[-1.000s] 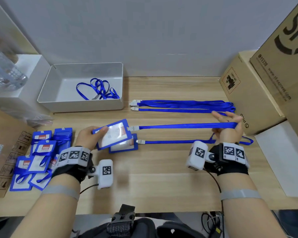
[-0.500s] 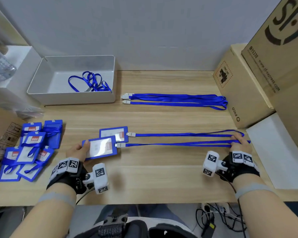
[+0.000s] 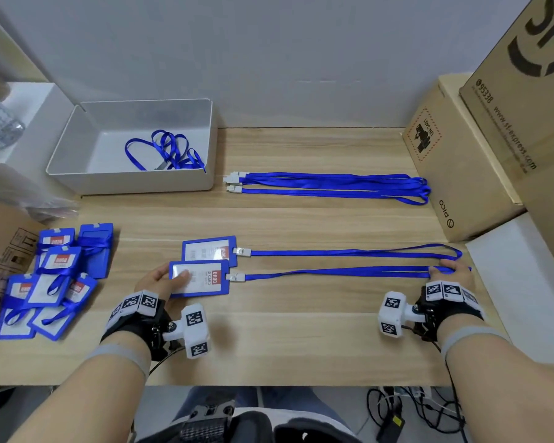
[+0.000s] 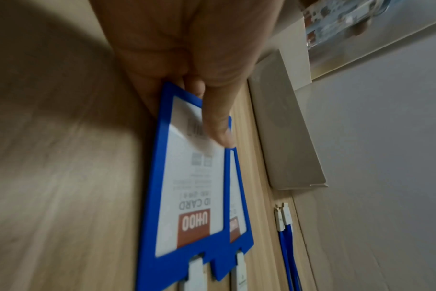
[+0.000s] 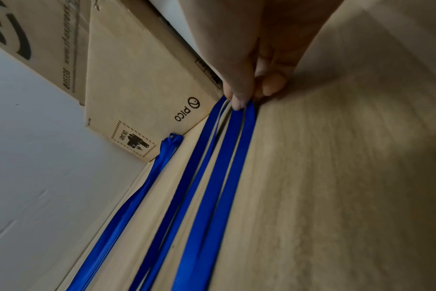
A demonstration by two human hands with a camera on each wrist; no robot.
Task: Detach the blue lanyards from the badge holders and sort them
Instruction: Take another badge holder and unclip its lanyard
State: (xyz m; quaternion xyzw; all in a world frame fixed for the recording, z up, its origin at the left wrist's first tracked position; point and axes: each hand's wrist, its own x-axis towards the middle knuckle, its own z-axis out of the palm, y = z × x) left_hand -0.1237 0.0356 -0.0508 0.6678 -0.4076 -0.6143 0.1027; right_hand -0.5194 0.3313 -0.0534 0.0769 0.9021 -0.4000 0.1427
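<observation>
Two blue badge holders lie on the wooden table, each clipped to a stretched blue lanyard. My left hand (image 3: 165,278) pinches the near badge holder (image 3: 202,279) by its left end, thumb on the card window (image 4: 199,177). Its lanyard (image 3: 333,272) runs right to my right hand (image 3: 446,271), which pinches the loop end against the table (image 5: 239,102). The far badge holder (image 3: 210,251) lies partly under the near one, and its lanyard (image 3: 349,251) lies loose. Two detached lanyards (image 3: 333,185) lie straight further back.
A grey tray (image 3: 77,174) at the back left holds one tangled lanyard (image 3: 167,151). A pile of badge holders with wrapped lanyards (image 3: 52,276) sits at the left. Cardboard boxes (image 3: 454,161) stand along the right; a white sheet (image 3: 518,282) lies beside them.
Both hands lowered the lifted badge holder and its lanyard onto the table, in front of the other one. The lanyard now lies stretched flat between them.
</observation>
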